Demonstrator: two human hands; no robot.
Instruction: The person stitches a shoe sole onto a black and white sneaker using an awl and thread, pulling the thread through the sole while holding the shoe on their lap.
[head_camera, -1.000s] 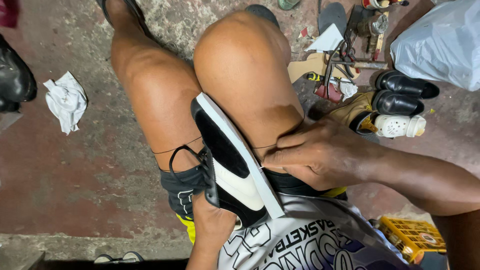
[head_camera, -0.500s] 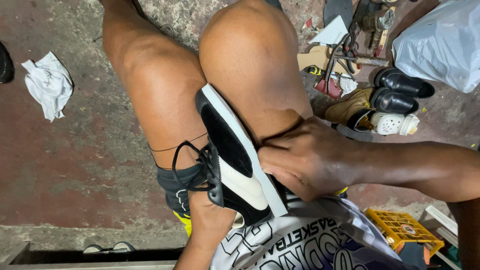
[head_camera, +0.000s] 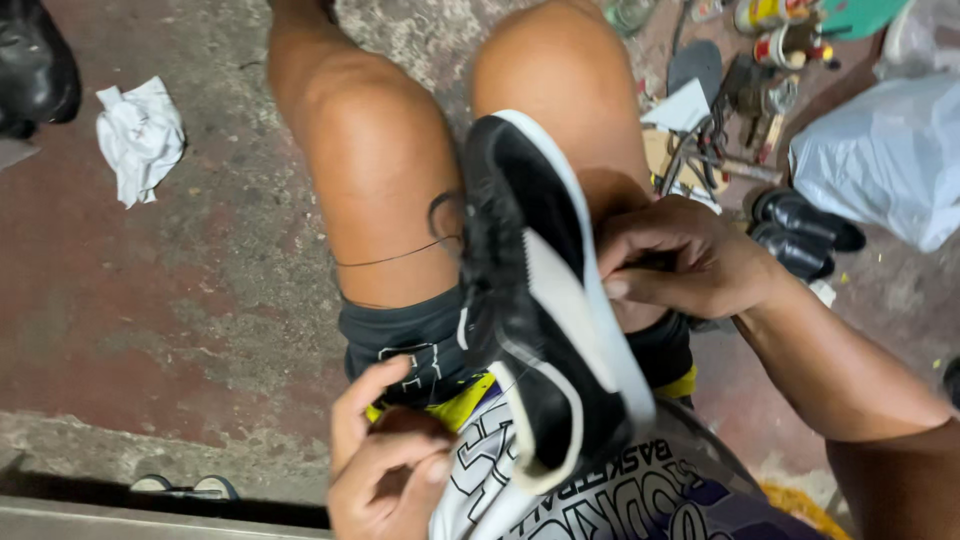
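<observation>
Against shoe (head_camera: 545, 330) sole, right hand (head_camera: 690, 262) curled.

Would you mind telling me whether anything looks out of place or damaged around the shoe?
The black-and-white shoe lies sole-up between the knees, a thin thread trailing off it across the thigh. The right hand presses its white sole edge. A crumpled white rag lies on the floor.

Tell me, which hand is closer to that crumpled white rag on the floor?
Left. The left hand sits low by the sneaker's heel, on the rag's side; the right hand works beyond the sneaker.
</observation>
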